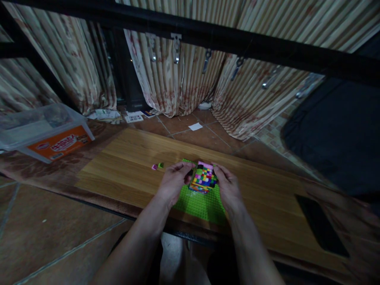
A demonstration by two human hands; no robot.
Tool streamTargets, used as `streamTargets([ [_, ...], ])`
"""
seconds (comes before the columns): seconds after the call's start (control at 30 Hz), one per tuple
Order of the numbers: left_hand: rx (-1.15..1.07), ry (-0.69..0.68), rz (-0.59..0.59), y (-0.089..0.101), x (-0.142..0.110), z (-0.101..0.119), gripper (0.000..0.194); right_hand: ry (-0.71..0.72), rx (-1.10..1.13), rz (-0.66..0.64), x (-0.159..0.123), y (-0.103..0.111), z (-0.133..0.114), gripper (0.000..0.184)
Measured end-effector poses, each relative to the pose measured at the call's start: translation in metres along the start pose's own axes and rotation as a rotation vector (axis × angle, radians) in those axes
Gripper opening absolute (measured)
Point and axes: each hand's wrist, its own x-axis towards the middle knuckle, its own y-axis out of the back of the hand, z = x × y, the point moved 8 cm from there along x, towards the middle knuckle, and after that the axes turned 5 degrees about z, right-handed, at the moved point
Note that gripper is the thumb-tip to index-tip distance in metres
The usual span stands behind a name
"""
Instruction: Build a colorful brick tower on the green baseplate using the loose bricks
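A small multicoloured toy-brick model (203,176), pink along its far top edge, is over the green studded baseplate (200,205). My right hand (227,179) grips its right side, thumb and fingers bent around the edge. On the left, my left hand (175,179) has its fingers curled at the model's side, with the fingertips partly hidden. Whether the model rests on the baseplate or is held just above it, I cannot tell. Left of my left hand, a pink brick (154,167) and a green brick (160,165) lie on the wooden board.
The wooden board (118,158) lies on a brown cloth-covered surface. A clear plastic box (71,118) with an orange label stands at far left. A dark flat slab (322,225) lies at right. Behind are striped curtains (184,79) and a white paper (195,126) on the tiles.
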Motion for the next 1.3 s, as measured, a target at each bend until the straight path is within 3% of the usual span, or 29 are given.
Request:
streamTargets([
  [0.4,-0.095,-0.007,0.032,0.000,0.000,0.002,0.025,0.113,-0.027,0.079,-0.004,-0.002,0.003,0.031],
  [0.67,-0.115,-0.018,0.045,-0.002,-0.002,0.000,0.027,0.080,0.082,0.154,-0.006,-0.001,0.017,0.032],
  [0.97,-0.126,-0.026,0.008,-0.006,-0.004,0.007,0.021,0.030,0.178,0.090,-0.009,-0.003,0.017,0.041],
  [1.07,-0.157,-0.035,-0.044,-0.010,-0.008,0.011,0.016,0.058,0.118,0.154,-0.008,0.009,0.008,0.045],
  [1.17,-0.174,-0.070,-0.111,-0.016,-0.014,0.016,0.018,0.211,0.065,0.250,-0.014,0.026,-0.017,0.035],
  [1.3,-0.143,-0.109,-0.194,-0.028,-0.025,0.020,0.022,0.389,-0.068,0.124,-0.033,0.020,-0.050,0.022],
])
